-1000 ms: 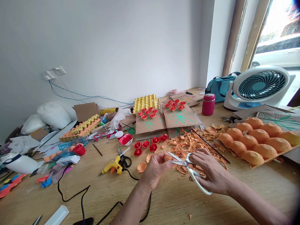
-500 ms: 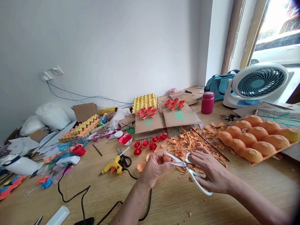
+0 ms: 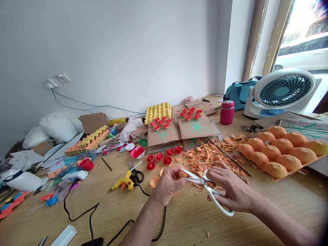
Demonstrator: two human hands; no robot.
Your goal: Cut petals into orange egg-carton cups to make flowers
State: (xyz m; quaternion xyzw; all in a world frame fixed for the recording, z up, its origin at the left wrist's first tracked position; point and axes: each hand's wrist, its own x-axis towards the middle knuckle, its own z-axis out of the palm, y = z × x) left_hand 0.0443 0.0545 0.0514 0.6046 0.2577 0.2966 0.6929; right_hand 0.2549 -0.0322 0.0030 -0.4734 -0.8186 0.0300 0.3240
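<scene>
Between the thumb and fingers of my left hand (image 3: 167, 186) is a small orange egg-carton piece (image 3: 182, 174), mostly covered by the fingers. My right hand (image 3: 229, 188) grips white-handled scissors (image 3: 219, 202), with fingers through the loops. Their blades are apart and point left, at the egg-carton piece. Beyond the hands spreads a pile of orange carton scraps (image 3: 205, 153). Orange cut cups (image 3: 154, 182) lie just left of my left hand. Several red paper roses (image 3: 167, 160) sit behind them on the table.
A yellow glue gun (image 3: 124, 181) and black-handled scissors (image 3: 139, 176) lie left, with a black cable (image 3: 93, 208) nearby. An orange egg tray (image 3: 282, 147) stands right. Cardboard panels (image 3: 197, 128) with roses are at the back, near a pink flask (image 3: 227, 112) and a fan (image 3: 282, 91).
The scissors have shifted very slightly, their handle end a little lower and to the right. My left hand keeps its place with the egg-carton piece.
</scene>
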